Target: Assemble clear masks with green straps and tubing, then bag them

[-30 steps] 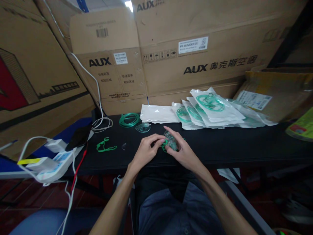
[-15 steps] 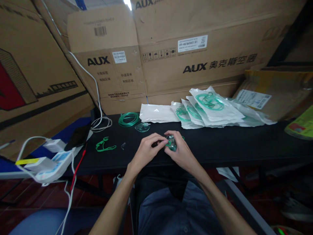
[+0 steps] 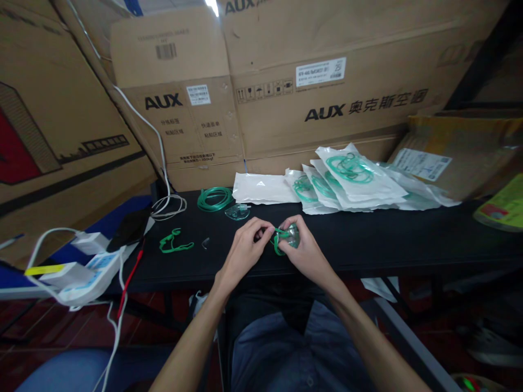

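My right hand [image 3: 297,239] is closed around a small clear green-tinted oxygen mask [image 3: 292,235], whose far side shows between thumb and fingers. A green elastic strap [image 3: 279,249] runs from the mask, and my left hand [image 3: 250,243] pinches its end between thumb and forefinger. To the left on the black table lie another green elastic strap [image 3: 176,249] and a small clear elbow-shaped piece [image 3: 205,243]. Behind my hands rest a second clear mask [image 3: 237,212] and a coil of green tubing [image 3: 214,199].
White packets with green tubing [image 3: 351,174] are stacked at the back right, beside a flat white packet [image 3: 261,188]. Cardboard boxes [image 3: 269,130] stand behind the table [image 3: 392,239]. At the left are a power strip [image 3: 92,275], white cables and a dark phone-like object [image 3: 129,228].
My left hand has drawn the green strap out leftward from the mask, and a loop of it now hangs below. The mask has turned slightly in my right hand.
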Tool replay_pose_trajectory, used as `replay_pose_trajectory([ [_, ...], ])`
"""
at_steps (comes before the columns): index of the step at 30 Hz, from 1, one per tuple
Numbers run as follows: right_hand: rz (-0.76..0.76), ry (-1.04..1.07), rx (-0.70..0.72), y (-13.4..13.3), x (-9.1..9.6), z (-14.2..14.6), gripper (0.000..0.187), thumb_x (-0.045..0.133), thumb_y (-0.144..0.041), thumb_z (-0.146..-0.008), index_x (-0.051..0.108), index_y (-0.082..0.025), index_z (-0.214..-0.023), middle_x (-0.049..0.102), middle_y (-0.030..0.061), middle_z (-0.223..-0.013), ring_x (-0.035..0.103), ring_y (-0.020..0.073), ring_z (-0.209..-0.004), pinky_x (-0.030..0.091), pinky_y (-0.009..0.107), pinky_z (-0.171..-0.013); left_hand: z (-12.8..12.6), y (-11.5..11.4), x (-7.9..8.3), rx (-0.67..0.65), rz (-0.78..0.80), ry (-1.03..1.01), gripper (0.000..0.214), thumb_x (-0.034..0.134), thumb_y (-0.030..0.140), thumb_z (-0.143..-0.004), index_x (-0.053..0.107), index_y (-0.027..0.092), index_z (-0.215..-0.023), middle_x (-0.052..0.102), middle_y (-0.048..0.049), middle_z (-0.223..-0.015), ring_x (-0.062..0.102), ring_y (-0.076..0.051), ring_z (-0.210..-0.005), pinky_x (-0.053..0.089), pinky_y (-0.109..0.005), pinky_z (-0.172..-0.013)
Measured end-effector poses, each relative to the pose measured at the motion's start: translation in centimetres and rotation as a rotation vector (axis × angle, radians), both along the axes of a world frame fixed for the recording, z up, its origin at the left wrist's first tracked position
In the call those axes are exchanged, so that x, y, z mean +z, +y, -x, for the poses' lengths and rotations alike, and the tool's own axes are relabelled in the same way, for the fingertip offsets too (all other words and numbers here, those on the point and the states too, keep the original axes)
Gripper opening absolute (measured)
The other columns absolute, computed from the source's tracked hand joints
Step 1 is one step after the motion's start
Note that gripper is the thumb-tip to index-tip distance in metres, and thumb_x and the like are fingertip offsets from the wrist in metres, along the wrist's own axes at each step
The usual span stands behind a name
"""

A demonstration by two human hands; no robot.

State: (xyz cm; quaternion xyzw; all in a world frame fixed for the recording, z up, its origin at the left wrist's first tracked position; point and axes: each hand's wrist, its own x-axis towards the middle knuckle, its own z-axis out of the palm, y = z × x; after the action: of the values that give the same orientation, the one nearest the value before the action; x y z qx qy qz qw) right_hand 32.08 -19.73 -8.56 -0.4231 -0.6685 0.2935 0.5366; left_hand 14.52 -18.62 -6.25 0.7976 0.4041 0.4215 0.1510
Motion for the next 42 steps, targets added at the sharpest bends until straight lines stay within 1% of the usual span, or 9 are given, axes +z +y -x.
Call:
replay_pose_trajectory([
  [7,0.004,-0.005,-0.007,0.0,-0.2,0.0,0.028,0.055,-0.017,-0.075,0.043,-0.026,-0.099,0.054,0.0009,-0.097,0.057,0.0203,-0.088,0.048,0.035,-0.083,0.4,0.2,0.0,0.016,0.07,-0.012,0.017,0.058,0.027,-0.1,0.069,0.018,-0.091,0.063,0.0005,-0.082,0.055,-0.013,-0.071,0.044,-0.024,-0.069],
  [14,-0.027,-0.082,-0.045,-0.3,0.1,0.3,0.023,0.057,-0.021,-0.081,0.042,-0.025,-0.097,0.053,0.0019,-0.096,0.057,0.0212,-0.087,0.045,0.036,-0.083,0.0,-0.4,0.2,-0.117,0.004,-0.039,0.018,0.067,0.027,-0.095,0.072,0.023,-0.111,0.065,-0.0044,-0.105,0.061,-0.017,-0.091,0.049,-0.027,-0.084],
  [17,-0.036,-0.11,-0.036,-0.3,0.1,0.3,0.026,0.057,-0.019,-0.078,0.042,-0.026,-0.098,0.053,0.0023,-0.097,0.057,0.0214,-0.088,0.045,0.035,-0.083,0.1,-0.3,0.0,-0.148,-0.009,-0.026,0.014,0.069,0.029,-0.094,0.076,0.023,-0.105,0.065,-0.0051,-0.105,0.063,-0.019,-0.1,0.049,-0.029,-0.092],
  [22,-0.029,-0.135,-0.008,-0.4,0.1,0.4,0.029,0.058,-0.015,-0.074,0.044,-0.026,-0.097,0.054,0.0008,-0.093,0.056,0.021,-0.083,0.045,0.034,-0.079,0.1,-0.1,-0.2,-0.167,0.004,-0.026,0.012,0.066,0.028,-0.096,0.076,0.022,-0.097,0.069,-0.0051,-0.101,0.065,-0.019,-0.098,0.05,-0.03,-0.092],
  [27,-0.002,-0.072,-0.029,-0.2,0.2,0.2,0.026,0.057,-0.016,-0.074,0.046,-0.025,-0.095,0.054,-0.0005,-0.09,0.055,0.0199,-0.08,0.044,0.033,-0.075,0.0,0.0,-0.3,-0.086,-0.016,-0.043,0.015,0.063,0.028,-0.098,0.074,0.02,-0.094,0.069,-0.0052,-0.097,0.065,-0.018,-0.093,0.05,-0.029,-0.085],
  [33,0.018,0.068,-0.103,0.2,-0.2,-0.3,0.02,0.053,-0.019,-0.078,0.042,-0.027,-0.093,0.055,-0.0004,-0.091,0.056,0.0191,-0.08,0.047,0.033,-0.075,0.8,0.7,-0.5,0.269,0.031,-0.171,0.018,0.058,0.033,-0.099,0.067,0.019,-0.093,0.072,-0.0027,-0.087,0.059,-0.014,-0.068,0.046,-0.026,-0.067],
  [35,0.021,0.087,-0.116,0.2,-0.3,-0.3,0.02,0.053,-0.019,-0.079,0.042,-0.027,-0.094,0.055,-0.0005,-0.09,0.057,0.019,-0.079,0.047,0.033,-0.073,0.8,0.8,-0.5,0.301,0.051,-0.21,0.022,0.054,0.037,-0.101,0.065,0.019,-0.095,0.073,-0.0023,-0.085,0.059,-0.014,-0.064,0.045,-0.024,-0.063],
  [38,0.024,0.075,-0.121,0.2,-0.4,-0.2,0.022,0.056,-0.018,-0.078,0.045,-0.026,-0.095,0.054,-0.0005,-0.09,0.056,0.0192,-0.079,0.047,0.034,-0.074,0.4,0.4,-0.3,0.181,0.118,-0.213,0.025,0.056,0.041,-0.1,0.066,0.019,-0.096,0.072,0.0001,-0.078,0.06,-0.014,-0.065,0.044,-0.023,-0.063],
  [42,0.015,0.065,-0.137,0.2,-0.4,0.0,0.025,0.059,-0.02,-0.078,0.046,-0.026,-0.099,0.053,0.0007,-0.093,0.056,0.0203,-0.082,0.047,0.035,-0.076,-0.2,-0.3,0.1,0.023,0.174,-0.11,0.03,0.058,0.043,-0.098,0.07,0.018,-0.085,0.063,0.0032,-0.066,0.054,-0.012,-0.06,0.041,-0.022,-0.06],
])
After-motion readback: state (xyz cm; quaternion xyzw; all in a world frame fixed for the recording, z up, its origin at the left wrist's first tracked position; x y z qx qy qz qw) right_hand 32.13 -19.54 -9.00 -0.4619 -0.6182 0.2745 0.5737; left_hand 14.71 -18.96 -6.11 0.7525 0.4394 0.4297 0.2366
